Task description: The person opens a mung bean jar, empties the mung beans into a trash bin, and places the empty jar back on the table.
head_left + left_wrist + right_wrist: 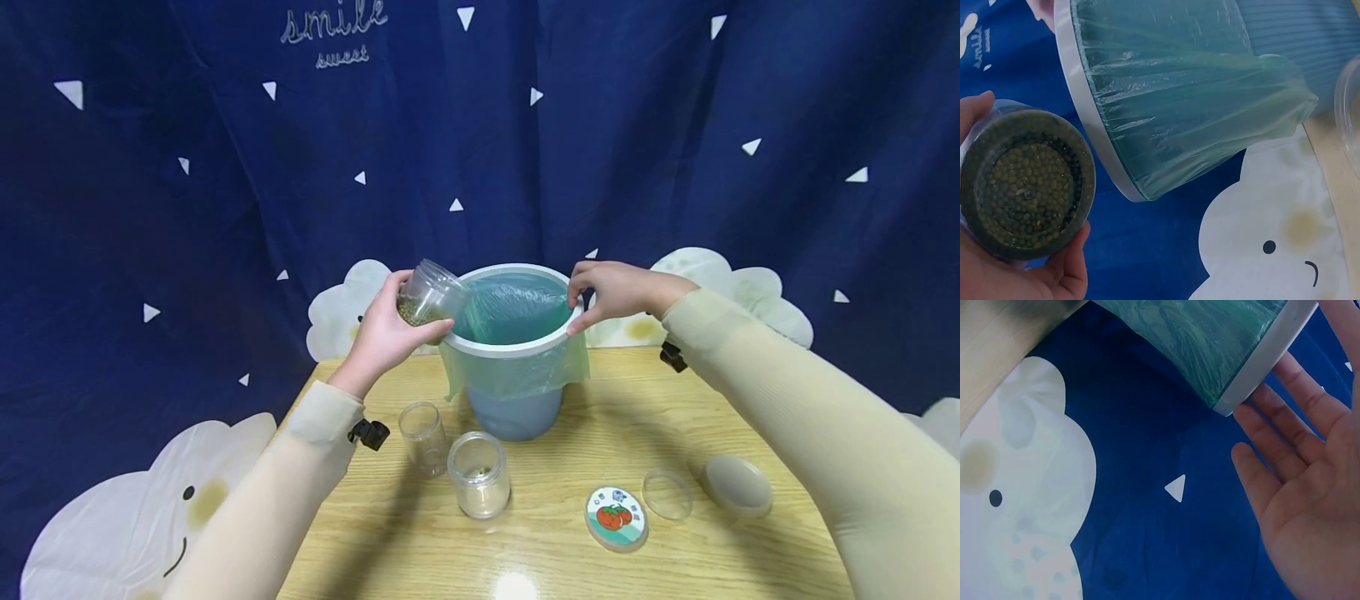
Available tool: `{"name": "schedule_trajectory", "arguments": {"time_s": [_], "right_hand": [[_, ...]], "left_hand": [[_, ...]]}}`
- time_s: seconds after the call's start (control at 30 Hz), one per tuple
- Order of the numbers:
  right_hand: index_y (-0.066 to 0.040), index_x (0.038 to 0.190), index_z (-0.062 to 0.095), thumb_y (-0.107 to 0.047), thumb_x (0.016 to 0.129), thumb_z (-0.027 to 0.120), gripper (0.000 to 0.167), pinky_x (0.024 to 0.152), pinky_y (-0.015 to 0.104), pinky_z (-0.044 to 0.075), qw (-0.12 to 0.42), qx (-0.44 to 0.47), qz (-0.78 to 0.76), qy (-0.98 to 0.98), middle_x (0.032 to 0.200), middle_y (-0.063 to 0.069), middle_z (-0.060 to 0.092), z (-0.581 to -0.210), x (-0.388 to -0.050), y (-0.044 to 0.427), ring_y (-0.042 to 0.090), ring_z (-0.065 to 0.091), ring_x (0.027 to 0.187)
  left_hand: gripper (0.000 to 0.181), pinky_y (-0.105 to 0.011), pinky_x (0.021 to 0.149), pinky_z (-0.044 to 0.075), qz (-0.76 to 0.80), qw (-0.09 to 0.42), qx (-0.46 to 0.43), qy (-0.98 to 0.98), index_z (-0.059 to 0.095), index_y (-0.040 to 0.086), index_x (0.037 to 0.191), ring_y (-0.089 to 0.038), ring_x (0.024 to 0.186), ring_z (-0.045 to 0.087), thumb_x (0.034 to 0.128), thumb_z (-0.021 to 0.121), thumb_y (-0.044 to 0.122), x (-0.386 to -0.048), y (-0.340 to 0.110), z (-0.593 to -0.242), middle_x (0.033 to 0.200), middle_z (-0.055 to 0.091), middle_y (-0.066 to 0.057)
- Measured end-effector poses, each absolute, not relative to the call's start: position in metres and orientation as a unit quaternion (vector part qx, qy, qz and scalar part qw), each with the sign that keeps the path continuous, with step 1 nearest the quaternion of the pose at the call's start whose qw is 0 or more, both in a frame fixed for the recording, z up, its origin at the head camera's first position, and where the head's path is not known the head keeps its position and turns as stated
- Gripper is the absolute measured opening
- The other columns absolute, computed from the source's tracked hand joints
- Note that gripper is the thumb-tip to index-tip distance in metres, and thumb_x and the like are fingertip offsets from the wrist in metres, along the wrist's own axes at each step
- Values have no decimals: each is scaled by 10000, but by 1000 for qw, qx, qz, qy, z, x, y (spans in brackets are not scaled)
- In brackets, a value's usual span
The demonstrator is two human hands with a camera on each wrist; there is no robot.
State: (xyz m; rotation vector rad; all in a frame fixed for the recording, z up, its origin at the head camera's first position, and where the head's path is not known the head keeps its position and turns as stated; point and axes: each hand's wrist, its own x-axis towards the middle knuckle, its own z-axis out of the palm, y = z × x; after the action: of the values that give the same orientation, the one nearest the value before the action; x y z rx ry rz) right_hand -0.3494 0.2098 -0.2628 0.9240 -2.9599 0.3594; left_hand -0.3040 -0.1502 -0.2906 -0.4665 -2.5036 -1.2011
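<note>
My left hand [386, 329] grips a clear plastic jar [442, 287] holding small green beans [1029, 187], probably mung beans. The jar is tilted with its mouth toward the left side of a bin [513, 412], close to the rim. A thin green bag [517, 312] lines the bin and folds down outside under the white rim [502, 350]. My right hand [618, 287] holds the right side of this rim, with fingers bent over it and the thumb lower down. In the right wrist view, the fingers [1297, 437] meet the rim, and some fingertips are hidden behind it.
In front of the bin stand a narrow clear jar [425, 442] and a wider clear jar [480, 483], both open. To their right on the wooden table [555, 550] lie a tomato-printed lid [616, 518], a clear lid [667, 495] and a pale lid [738, 483]. A blue curtain [495, 125] hangs behind.
</note>
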Motion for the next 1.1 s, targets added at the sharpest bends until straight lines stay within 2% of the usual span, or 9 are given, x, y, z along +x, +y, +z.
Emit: {"name": "schedule_trajectory", "arguments": {"time_s": [0.27, 0.63, 1.1], "right_hand": [[-127, 923, 707, -446, 762, 901, 407, 874, 407, 472, 5, 303, 112, -946, 1098, 53, 612, -258, -345, 206, 231, 560, 935], [-121, 926, 706, -436, 765, 901, 404, 896, 413, 476, 2, 300, 112, -947, 1100, 58, 611, -258, -346, 206, 240, 566, 951], [-119, 921, 708, -433, 766, 902, 400, 882, 402, 467, 4, 300, 118, -947, 1092, 56, 610, -260, -347, 208, 248, 561, 953]], "left_hand": [[865, -522, 977, 496, -411, 149, -133, -890, 330, 159, 1386, -366, 1213, 566, 772, 893, 394, -305, -149, -288, 1448, 493, -179], [815, -515, 969, 502, -396, 151, -148, -894, 388, 175, 1374, -353, 1185, 586, 771, 893, 388, -312, -150, -284, 1395, 554, -158], [816, -520, 976, 505, -383, 149, -160, -897, 412, 185, 1389, -339, 1202, 585, 768, 901, 387, -319, -149, -283, 1421, 569, -128]]}}
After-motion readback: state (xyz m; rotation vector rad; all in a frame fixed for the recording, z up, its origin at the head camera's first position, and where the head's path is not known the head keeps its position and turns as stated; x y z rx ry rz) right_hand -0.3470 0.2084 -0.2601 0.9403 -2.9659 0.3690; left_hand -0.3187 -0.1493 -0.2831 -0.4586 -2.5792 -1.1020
